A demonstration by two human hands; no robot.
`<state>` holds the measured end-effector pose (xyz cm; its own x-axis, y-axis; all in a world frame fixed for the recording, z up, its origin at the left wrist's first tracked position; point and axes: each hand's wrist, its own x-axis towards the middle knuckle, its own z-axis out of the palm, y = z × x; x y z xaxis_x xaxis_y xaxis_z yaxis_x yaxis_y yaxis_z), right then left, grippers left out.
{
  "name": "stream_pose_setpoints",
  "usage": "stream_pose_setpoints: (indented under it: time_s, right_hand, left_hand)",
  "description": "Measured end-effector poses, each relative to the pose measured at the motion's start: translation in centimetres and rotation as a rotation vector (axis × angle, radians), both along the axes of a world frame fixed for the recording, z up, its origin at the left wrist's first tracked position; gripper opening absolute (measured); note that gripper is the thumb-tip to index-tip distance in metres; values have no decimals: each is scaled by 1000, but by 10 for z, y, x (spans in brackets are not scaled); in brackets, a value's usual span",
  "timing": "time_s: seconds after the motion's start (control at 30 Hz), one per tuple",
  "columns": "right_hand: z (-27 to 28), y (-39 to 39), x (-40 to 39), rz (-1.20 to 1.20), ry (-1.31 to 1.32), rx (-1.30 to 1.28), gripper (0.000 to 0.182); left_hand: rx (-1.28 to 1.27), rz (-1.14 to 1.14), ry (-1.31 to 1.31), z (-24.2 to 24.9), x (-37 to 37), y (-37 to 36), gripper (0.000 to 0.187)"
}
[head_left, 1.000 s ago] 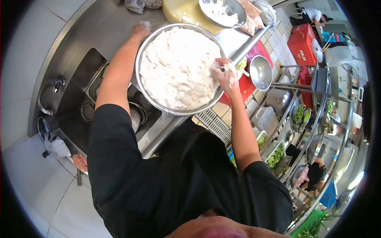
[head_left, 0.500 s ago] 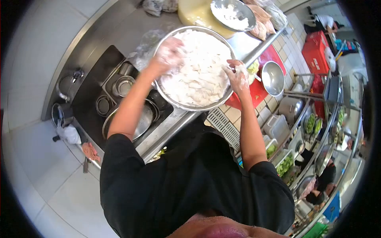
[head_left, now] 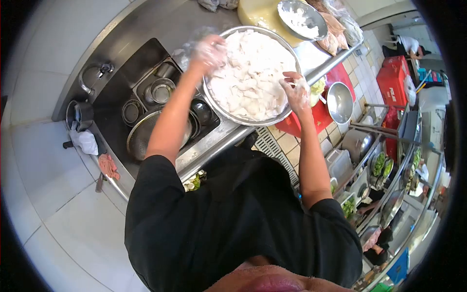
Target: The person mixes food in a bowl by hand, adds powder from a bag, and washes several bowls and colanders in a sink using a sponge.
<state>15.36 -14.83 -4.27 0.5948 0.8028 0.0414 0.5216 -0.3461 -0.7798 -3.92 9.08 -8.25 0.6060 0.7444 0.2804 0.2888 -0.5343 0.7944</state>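
Observation:
A wide metal bowl [head_left: 229, 115] full of white, floury-looking pieces [head_left: 258, 73] rests on the steel counter beside the sink. My left hand [head_left: 210, 53], whitened and smeared by motion, is at the bowl's left rim; its fingers are too blurred to read. Close behind it lies crumpled clear plastic [head_left: 182, 56]. On the opposite side, my right hand [head_left: 296, 92] hangs over the right rim, thumb and fingers curved and apart, with white coating on them. Nothing shows between those fingers.
Pots and a strainer [head_left: 141, 134] fill the sink to the left, under a faucet [head_left: 92, 78]. Beyond the bowl are a smaller bowl [head_left: 311, 29] on a yellowish round block [head_left: 250, 12] and bagged food [head_left: 333, 36]. Another metal bowl [head_left: 339, 103] sits right, near loaded shelves.
The bowl and counter appear shifted up and right in view. My left hand has moved slightly up along the left rim, and my right hand's fingers are more curled.

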Motion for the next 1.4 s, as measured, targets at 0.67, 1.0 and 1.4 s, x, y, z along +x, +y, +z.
stream_pose_setpoints:
  time_s: [0.67,1.0,1.4]
  right_hand:
    - [-56,5,-54,665,-628,-261,69]
    - [-35,23,11,482,-438,-481,44]
    - [-43,-80,19,-396,-276,-35,40]
  left_hand:
    - [-297,233,212,-89,-65,94,23]
    - [367,-451,749,12,4,-77,42]
    - [129,-188,224,24,-3,-7,34]
